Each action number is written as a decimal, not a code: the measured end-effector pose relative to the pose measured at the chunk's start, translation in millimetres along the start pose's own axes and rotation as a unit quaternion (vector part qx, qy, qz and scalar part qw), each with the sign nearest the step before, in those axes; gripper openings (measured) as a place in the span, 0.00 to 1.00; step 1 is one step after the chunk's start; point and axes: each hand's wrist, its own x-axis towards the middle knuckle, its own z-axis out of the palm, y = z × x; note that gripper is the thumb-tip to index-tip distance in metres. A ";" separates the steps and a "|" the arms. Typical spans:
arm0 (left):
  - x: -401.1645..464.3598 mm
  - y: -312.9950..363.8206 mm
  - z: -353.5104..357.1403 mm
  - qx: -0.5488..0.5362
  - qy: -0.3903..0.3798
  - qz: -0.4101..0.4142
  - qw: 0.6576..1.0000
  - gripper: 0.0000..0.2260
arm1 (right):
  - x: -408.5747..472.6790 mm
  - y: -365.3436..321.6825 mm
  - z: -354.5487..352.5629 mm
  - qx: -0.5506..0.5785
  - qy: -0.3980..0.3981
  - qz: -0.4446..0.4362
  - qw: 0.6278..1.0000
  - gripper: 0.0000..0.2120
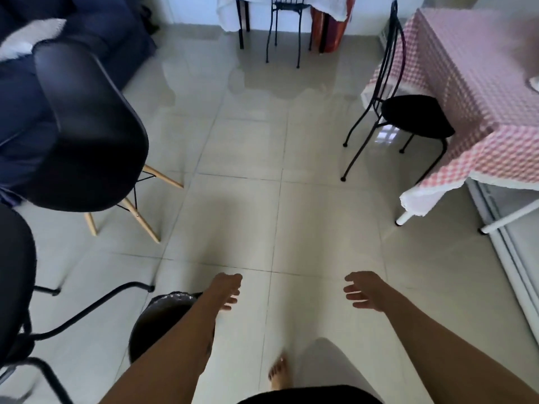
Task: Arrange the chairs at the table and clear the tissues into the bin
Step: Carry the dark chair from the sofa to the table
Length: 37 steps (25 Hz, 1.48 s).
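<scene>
My left hand (229, 290) and my right hand (366, 291) reach forward over the tiled floor, both open and holding nothing. A black bin (157, 322) with a dark liner stands under my left forearm. A table with a pink checked cloth (472, 91) fills the right side. A black metal chair with a round seat (414, 115) is pushed up to its left edge. A black shell chair with wooden legs (93, 135) stands apart at the left. A black office chair (17, 287) is at the near left. No tissues are visible.
A dark blue sofa (87, 21) lies at the far left. Another black metal chair (287, 21) stands by a white-clothed table (233, 4) at the back. A white bowl rim (533, 83) shows on the pink table. My bare foot (278, 374) is on the tiles.
</scene>
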 end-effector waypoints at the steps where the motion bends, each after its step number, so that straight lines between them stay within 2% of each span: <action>1: 10.6 20.0 -2.6 -0.004 -0.001 -0.005 1.000 0.11 | 13.4 -21.7 -3.2 0.006 -0.007 0.002 1.000 0.05; 4: 56.4 89.8 -12.3 -0.035 0.010 -0.020 0.999 0.12 | 72.2 -101.2 -12.7 0.001 -0.017 -0.002 1.000 0.08; 8: 108.5 183.0 -32.5 -0.101 0.045 -0.046 0.993 0.12 | 147.6 -229.1 -17.4 -0.036 -0.040 0.002 0.999 0.06; 12: 137.9 268.8 -60.9 -0.163 0.037 -0.058 0.984 0.12 | 200.4 -366.5 -3.1 -0.080 -0.058 -0.031 0.995 0.04; 14: 156.8 309.9 -81.6 -0.210 0.038 -0.053 0.975 0.14 | 224.2 -435.4 15.4 -0.103 -0.063 -0.056 0.991 0.03; 18: 214.1 378.3 -130.0 -0.268 0.068 -0.052 0.960 0.17 | 273.7 -546.7 66.3 -0.164 -0.124 -0.065 0.976 0.07; 24: 301.1 482.2 -215.3 -0.262 0.076 -0.103 0.957 0.14 | 343.6 -695.7 125.9 -0.180 -0.170 -0.045 0.968 0.25; 30: 372.3 590.7 -295.8 -0.314 0.097 -0.107 0.938 0.13 | 416.6 -834.5 175.5 -0.184 -0.193 -0.028 0.963 0.24; 34: 428.2 648.6 -347.6 -0.381 0.139 -0.118 0.906 0.13 | 478.2 -945.2 225.8 -0.223 -0.227 0.010 0.948 0.31; 37: 451.8 683.2 -380.2 -0.426 0.153 -0.138 0.881 0.13 | 496.8 -1026.2 281.3 -0.287 -0.195 -0.016 0.938 0.27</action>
